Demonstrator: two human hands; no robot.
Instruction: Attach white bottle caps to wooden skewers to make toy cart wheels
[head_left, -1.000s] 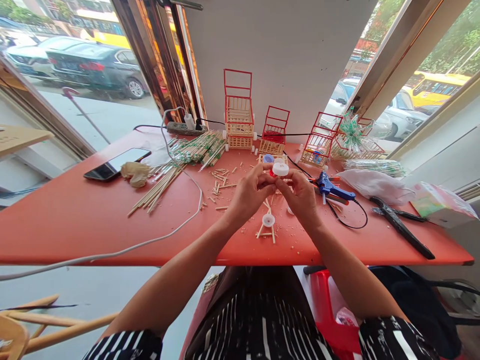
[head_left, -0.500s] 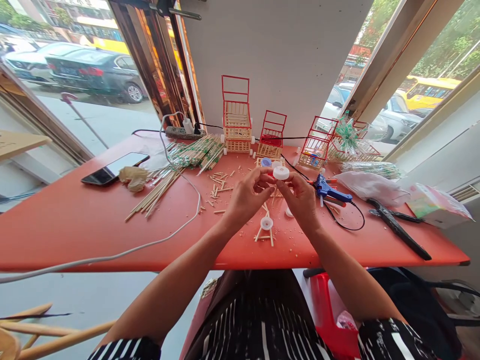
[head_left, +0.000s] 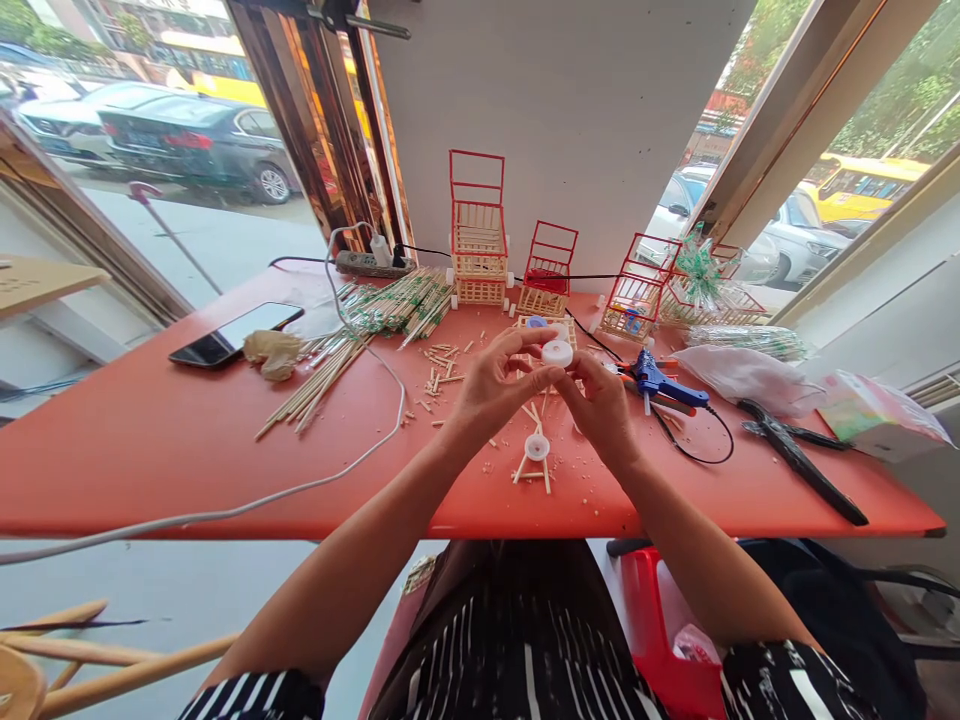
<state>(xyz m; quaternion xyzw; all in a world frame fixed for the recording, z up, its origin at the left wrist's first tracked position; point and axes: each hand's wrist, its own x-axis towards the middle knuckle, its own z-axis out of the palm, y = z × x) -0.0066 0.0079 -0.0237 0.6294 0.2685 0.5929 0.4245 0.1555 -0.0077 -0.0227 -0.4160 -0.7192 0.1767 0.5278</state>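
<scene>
Item: white wheel disc point(head_left: 557, 352), which you are pinching with the fingertips of both left hand point(head_left: 495, 390) and right hand point(head_left: 604, 405) above the middle of the red table point(head_left: 150, 430), beyond the stick frame point(head_left: 535, 455). It is sitting slightly lower than a second ago, and the red piece beneath is no longer showing, so seating is likely progressing. Being round, it is showing no long axis; its flat face is pointing upward.

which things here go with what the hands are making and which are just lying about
In use: white wheel, pinched between left hand and right hand; stick frame with a wheel below them; likely the blue glue gun and cut stick bits.
Lying about: phone, crumpled wad, power strip, black tool.
</scene>
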